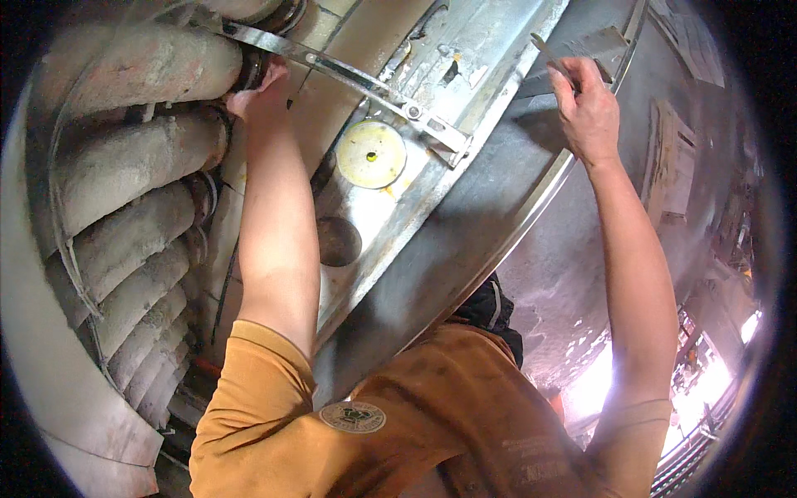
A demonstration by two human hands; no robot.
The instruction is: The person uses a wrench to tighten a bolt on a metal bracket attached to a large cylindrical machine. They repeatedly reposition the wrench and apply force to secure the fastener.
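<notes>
My left hand reaches up to the dark collar at the end of a thick, dusty cylinder. Its fingers are curled against that collar; whatever they hold is hidden. At the upper right, my right hand pinches a thin metal strip between thumb and fingers. Behind the strip, a flat grey plate lies on the dark metal surface. Between my arms, a jointed metal bar crosses above a pale ledge, and a round cream disc with a small centre hole lies on it.
Several more thick cylinders run down the left side, with a thin cable hanging across them. A round dark hole opens in the ledge below the disc. The curved metal rim passes close to my body.
</notes>
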